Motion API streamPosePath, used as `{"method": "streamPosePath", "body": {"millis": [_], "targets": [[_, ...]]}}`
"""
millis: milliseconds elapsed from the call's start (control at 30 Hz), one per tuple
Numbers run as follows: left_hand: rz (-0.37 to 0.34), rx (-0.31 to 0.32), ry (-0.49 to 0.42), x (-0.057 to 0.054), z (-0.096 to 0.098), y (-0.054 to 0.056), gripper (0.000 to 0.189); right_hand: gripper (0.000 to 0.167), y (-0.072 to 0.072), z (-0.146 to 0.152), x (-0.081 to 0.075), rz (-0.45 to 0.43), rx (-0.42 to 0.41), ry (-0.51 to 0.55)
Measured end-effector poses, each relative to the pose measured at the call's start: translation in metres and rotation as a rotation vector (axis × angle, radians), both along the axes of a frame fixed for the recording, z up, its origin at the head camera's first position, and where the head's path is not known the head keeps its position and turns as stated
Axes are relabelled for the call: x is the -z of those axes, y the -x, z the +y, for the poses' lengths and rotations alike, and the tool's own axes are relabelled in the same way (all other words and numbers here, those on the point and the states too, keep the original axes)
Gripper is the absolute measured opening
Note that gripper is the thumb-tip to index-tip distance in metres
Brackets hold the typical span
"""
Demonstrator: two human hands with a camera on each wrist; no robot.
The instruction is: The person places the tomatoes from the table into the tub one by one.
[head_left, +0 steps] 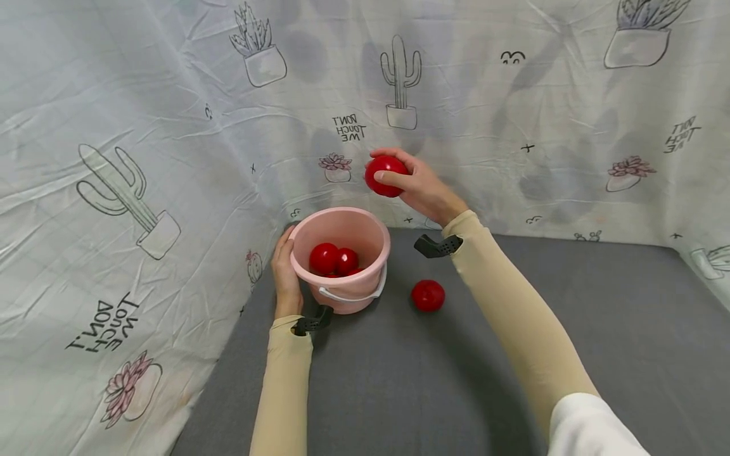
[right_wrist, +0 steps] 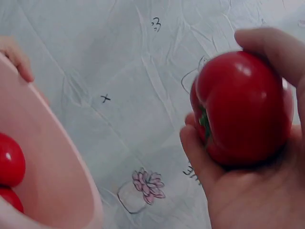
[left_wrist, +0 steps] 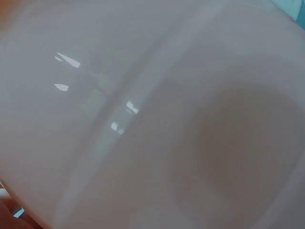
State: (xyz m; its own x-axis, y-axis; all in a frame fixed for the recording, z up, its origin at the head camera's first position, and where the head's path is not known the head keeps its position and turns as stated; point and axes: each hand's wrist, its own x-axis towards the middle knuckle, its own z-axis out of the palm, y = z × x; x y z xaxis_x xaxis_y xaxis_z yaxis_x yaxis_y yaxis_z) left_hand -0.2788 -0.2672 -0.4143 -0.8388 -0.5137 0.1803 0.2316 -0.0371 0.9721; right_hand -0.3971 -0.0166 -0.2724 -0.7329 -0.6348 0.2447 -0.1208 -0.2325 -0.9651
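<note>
My right hand (head_left: 424,187) grips a red bell pepper (head_left: 386,176) up in the air, above and to the right of the pink bucket (head_left: 348,288). In the right wrist view the thumb and fingers curl round this pepper (right_wrist: 245,109), and its green stem shows. My left hand (head_left: 284,272) holds the bucket's left side, with fingertips over the rim. Inside the bucket lie several glossy red things (head_left: 324,258), partly hidden by its wall. The left wrist view is filled by the bucket's pale outer wall (left_wrist: 143,157).
Another red bell pepper (head_left: 428,296) lies on the grey tabletop (head_left: 388,380), right of the bucket. The bucket's white handle (head_left: 353,297) hangs down in front. A white cloth (head_left: 467,114) printed with cacti hangs behind and at the left.
</note>
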Motion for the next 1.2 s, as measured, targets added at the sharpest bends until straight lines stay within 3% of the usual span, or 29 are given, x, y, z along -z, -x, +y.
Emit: {"method": "streamPosePath", "body": {"millis": [267, 567, 733, 967, 1200], "targets": [[-0.002, -0.009, -0.025, -0.002, -0.001, 0.002, 0.044, 0.046, 0.008, -0.017, 0.006, -0.087, -0.258, 0.021], [-0.001, -0.008, -0.037, -0.004, -0.001, 0.001, 0.044, 0.047, 0.015, -0.042, 0.022, -0.152, -0.470, -0.128], [-0.007, 0.001, -0.033, -0.003, 0.000, 0.001, 0.044, 0.065, 0.018, -0.053, 0.034, -0.155, -0.565, -0.181], [-0.015, -0.001, -0.029, -0.001, 0.000, 0.003, 0.044, 0.052, 0.022, -0.060, 0.044, -0.163, -0.573, -0.228], [-0.020, -0.002, -0.021, -0.002, -0.001, 0.004, 0.045, 0.058, 0.025, -0.063, 0.051, -0.160, -0.546, -0.228]]}}
